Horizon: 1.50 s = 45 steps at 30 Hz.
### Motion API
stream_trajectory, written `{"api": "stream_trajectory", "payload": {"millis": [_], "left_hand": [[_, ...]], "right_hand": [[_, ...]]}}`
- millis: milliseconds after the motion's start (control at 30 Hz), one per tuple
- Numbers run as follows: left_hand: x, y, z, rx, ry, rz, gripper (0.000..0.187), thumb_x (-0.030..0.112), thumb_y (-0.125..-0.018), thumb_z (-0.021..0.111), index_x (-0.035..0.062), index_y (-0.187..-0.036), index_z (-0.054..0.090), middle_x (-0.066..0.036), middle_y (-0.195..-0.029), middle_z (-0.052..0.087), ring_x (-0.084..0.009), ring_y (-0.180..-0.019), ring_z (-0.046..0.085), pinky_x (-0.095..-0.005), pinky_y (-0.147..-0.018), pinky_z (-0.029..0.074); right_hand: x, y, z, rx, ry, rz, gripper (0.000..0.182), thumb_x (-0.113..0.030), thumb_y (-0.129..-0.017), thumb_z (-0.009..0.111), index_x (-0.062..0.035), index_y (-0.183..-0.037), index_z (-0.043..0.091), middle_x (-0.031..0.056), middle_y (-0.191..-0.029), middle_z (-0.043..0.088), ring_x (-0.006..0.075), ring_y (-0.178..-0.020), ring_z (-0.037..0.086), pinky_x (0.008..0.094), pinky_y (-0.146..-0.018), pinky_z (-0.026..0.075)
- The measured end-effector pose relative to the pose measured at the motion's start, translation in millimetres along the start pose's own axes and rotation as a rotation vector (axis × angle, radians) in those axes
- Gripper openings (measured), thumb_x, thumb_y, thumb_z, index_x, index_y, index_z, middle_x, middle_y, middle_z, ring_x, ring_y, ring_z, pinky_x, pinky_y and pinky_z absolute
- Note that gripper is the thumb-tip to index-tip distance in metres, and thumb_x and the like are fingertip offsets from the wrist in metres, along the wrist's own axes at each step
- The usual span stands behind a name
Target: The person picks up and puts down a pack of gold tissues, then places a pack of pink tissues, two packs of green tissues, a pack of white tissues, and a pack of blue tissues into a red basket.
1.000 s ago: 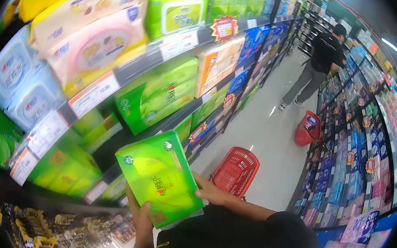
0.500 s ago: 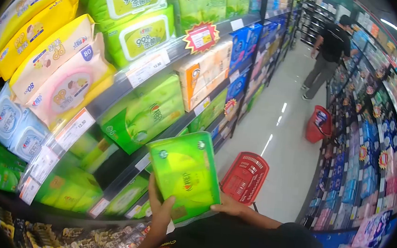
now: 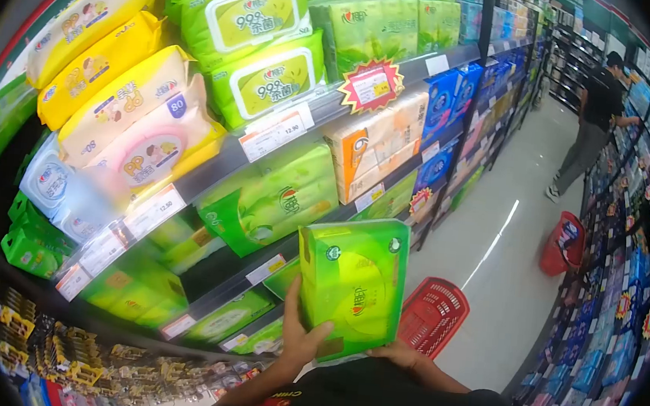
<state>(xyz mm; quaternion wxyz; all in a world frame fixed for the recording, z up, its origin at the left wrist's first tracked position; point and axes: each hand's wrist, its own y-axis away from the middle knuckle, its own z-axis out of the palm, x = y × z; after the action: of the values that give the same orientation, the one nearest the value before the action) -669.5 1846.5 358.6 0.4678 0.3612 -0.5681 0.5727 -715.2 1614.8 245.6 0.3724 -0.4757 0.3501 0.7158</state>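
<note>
"Left hand [image 3: 303, 342]: closed on anything?"

"Yes. Gripped a bright green, box-shaped pack in glossy plastic wrap [image 3: 356, 291], with thumb across the front near the lower left corner and fingers along the left side, partly hidden."

"And the right hand [image 3: 404, 354]?"

"Gripped the same pack at the lower right corner. Could not make out the fingertips."

"Held where?"

"Just in front of a black shirt [image 3: 369, 404], slightly tilted, printed face toward the head. Hid part of a red, slotted plastic basket [image 3: 430, 322] on the right and part of a dark-edged shelf [image 3: 213, 173] on the left. Could not tell the gap to the shelf."

"Noticed what on that shelf?"

"Saw green, leaf-printed soft packs [image 3: 283, 195] beside orange-and-white packs [image 3: 376, 149]. Higher up, spotted green wipe packs with white-rimmed lids [image 3: 266, 86], right of yellow soft packs [image 3: 103, 48]."

"And along the aisle?"

"Saw a second red plastic basket [image 3: 554, 258] on the pale, shiny floor [image 3: 460, 246], with a dark patterned thing inside. Beyond it, glimpsed a person in black top and grey trousers [image 3: 600, 111], near the opposite shelves, one arm out toward them."
</note>
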Motion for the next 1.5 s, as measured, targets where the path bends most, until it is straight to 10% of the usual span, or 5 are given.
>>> {"api": "stream_trajectory", "payload": {"millis": [333,533,767,1100,1500], "left_hand": [[-7.8,-10.8,27.8,0.005,0.145,-0.058,0.084,0.008,-0.082,0.063,-0.0012,-0.153,0.019,-0.019,-0.147,0.037,-0.0281,-0.137,0.037,-0.0385,-0.115,0.026],[-43.8,-23.4,18.4,0.016,0.612,-0.567,0.058,0.023,-0.096,0.052,0.001,-0.147,0.033,-0.014,-0.141,0.047,-0.0238,-0.127,0.049,-0.0373,-0.104,0.042],[-93.1,-16.1,10.9,-0.134,0.151,-0.894,0.051,0.046,-0.099,0.051,0.0056,-0.128,0.058,-0.009,-0.11,0.066,-0.0187,-0.095,0.065,-0.032,-0.08,0.054],[-1.3,-45.9,-77.1,0.49,-0.742,0.2,0.02,0.009,-0.088,0.066,0.0006,-0.106,0.066,-0.014,-0.101,0.065,-0.0219,-0.09,0.061,-0.0337,-0.08,0.048],[-24.6,-83.7,-112.6,0.641,-1.251,0.222,0.015,0.019,-0.088,0.067,0.0051,-0.092,0.072,-0.007,-0.085,0.067,-0.0217,-0.07,0.062,-0.0328,-0.064,0.05]], "right_hand": [[-17.9,2.5,-10.2,-0.003,-0.099,0.109,0.038,-0.025,-0.091,0.066,0.0001,-0.118,0.059,0.0165,-0.115,0.065,0.0284,-0.112,0.059,0.0405,-0.099,0.043],[-67.7,32.9,10.5,0.008,-0.108,-0.011,0.023,-0.025,-0.092,0.064,-0.0019,-0.089,0.064,0.0167,-0.094,0.07,0.0282,-0.094,0.065,0.0399,-0.088,0.048],[-88.7,37.1,-0.9,0.193,-0.146,-0.185,0.03,-0.022,-0.094,0.057,-0.0056,-0.068,0.055,0.0135,-0.077,0.068,0.0264,-0.083,0.068,0.0342,-0.074,0.051],[2.7,25.5,-42.6,0.737,-0.297,-0.014,0.036,-0.023,-0.097,0.051,-0.0066,-0.066,0.049,0.0105,-0.075,0.058,0.0257,-0.076,0.063,0.0407,-0.077,0.055],[110.1,24.9,-148.8,1.083,-0.187,0.03,0.033,-0.022,-0.095,0.052,-0.0083,-0.065,0.05,0.0019,-0.065,0.047,0.0147,-0.058,0.05,0.0318,-0.056,0.04]]}}
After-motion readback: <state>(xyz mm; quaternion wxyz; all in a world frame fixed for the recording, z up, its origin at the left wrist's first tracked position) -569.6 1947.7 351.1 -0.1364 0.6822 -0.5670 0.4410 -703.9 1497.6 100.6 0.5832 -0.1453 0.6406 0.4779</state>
